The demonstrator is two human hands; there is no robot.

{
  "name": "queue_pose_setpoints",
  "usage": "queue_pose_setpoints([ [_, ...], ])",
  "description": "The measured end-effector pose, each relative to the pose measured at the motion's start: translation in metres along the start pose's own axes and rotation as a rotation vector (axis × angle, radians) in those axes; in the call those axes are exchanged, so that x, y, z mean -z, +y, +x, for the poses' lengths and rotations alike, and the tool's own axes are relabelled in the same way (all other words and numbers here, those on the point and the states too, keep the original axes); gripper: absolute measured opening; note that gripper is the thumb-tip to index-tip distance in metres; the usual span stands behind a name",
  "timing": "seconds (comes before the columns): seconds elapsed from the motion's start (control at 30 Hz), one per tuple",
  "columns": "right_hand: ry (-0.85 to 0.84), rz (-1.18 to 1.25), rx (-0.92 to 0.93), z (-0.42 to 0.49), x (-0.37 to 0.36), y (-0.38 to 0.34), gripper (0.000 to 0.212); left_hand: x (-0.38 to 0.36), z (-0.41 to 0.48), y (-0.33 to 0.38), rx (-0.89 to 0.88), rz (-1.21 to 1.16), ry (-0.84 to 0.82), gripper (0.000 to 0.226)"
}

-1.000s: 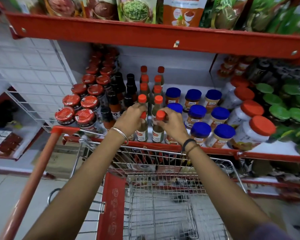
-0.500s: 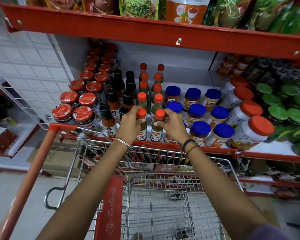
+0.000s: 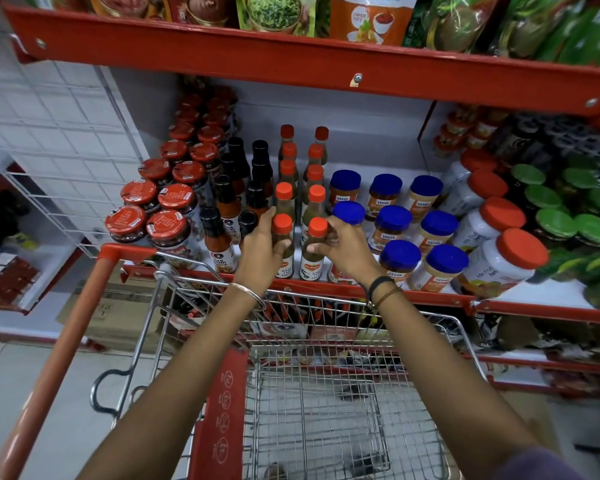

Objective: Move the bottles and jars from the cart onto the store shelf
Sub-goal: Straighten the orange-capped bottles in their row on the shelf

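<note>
Two green chilli sauce bottles with orange caps stand at the front of the red store shelf (image 3: 326, 292). My left hand (image 3: 260, 251) wraps around the left bottle (image 3: 284, 244). My right hand (image 3: 347, 252) grips the right bottle (image 3: 313, 251). Both bottles are upright at the head of two rows of the same bottles (image 3: 300, 174). Below my forearms is the wire cart (image 3: 326, 410), whose basket bottom shows only a few small dark items.
Red-lidded jars (image 3: 153, 220) and dark sauce bottles (image 3: 236, 188) fill the shelf to the left. Blue-capped jars (image 3: 399, 223), white jam jars (image 3: 499, 258) and green-lidded jars (image 3: 555, 209) stand to the right. Pouches (image 3: 371, 15) line the upper shelf. The cart's red handle (image 3: 59, 355) runs along the left.
Both hands have slid from the caps down onto the bottle bodies, and the two bottles now stand lower at the shelf's front edge. The view has tilted down slightly.
</note>
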State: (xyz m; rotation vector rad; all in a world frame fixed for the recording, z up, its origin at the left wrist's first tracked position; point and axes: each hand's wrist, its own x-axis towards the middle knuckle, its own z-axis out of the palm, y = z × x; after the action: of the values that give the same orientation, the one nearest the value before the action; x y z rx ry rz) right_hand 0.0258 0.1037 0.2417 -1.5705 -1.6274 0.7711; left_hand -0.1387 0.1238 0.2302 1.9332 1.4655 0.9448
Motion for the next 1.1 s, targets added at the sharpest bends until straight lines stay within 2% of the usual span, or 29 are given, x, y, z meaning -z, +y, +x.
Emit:
queue_pose_setpoints([
  [0.1, 0.099, 0.068, -0.003, -0.023, 0.003, 0.002, 0.049, -0.01, -0.026, -0.002, 0.0, -0.059, 0.039, 0.063],
  [0.23, 0.405, 0.249, -0.046, -0.081, 0.01, 0.032, 0.048, -0.036, -0.082, 0.018, -0.095, -0.052, 0.165, 0.046],
  [0.3, 0.501, 0.355, -0.124, -0.109, 0.009, 0.058, 0.051, -0.056, -0.103, 0.034, -0.132, -0.124, 0.048, 0.044],
  [0.37, 0.535, 0.434, -0.214, -0.127, 0.011, 0.082, 0.065, -0.08, -0.113, 0.049, -0.135, -0.246, -0.134, 0.048],
  [0.47, 0.438, 0.469, -0.33, -0.127, 0.023, 0.105, 0.092, -0.116, -0.108, 0.068, 0.0, -0.472, -0.3, 0.061],
  [0.57, 0.331, 0.485, -0.34, -0.115, 0.038, 0.112, 0.099, -0.142, -0.093, 0.083, 0.186, -0.604, -0.378, 0.053],
  [0.6, 0.298, 0.484, -0.341, -0.111, 0.042, 0.113, 0.105, -0.148, -0.088, 0.086, 0.227, -0.635, -0.381, 0.061],
  [0.67, 0.241, 0.471, -0.354, -0.106, 0.047, 0.113, 0.114, -0.156, -0.076, 0.088, 0.311, -0.692, -0.357, 0.102],
  [0.73, 0.208, 0.505, -0.349, -0.102, 0.053, 0.114, 0.111, -0.164, -0.065, 0.087, 0.348, -0.734, -0.345, 0.12],
  [0.87, 0.192, 0.53, -0.335, -0.101, 0.06, 0.115, 0.076, -0.171, -0.058, 0.083, 0.356, -0.78, -0.356, 0.12],
  [0.93, 0.188, 0.528, -0.343, -0.101, 0.061, 0.116, 0.071, -0.171, -0.058, 0.079, 0.359, -0.771, -0.366, 0.121],
  [1.0, 0.178, 0.54, -0.355, -0.101, 0.065, 0.116, 0.072, -0.169, -0.056, 0.075, 0.35, -0.755, -0.377, 0.118],
  [1.1, 0.165, 0.527, -0.369, -0.1, 0.068, 0.118, 0.097, -0.17, -0.056, 0.071, 0.314, -0.693, -0.392, 0.102],
])
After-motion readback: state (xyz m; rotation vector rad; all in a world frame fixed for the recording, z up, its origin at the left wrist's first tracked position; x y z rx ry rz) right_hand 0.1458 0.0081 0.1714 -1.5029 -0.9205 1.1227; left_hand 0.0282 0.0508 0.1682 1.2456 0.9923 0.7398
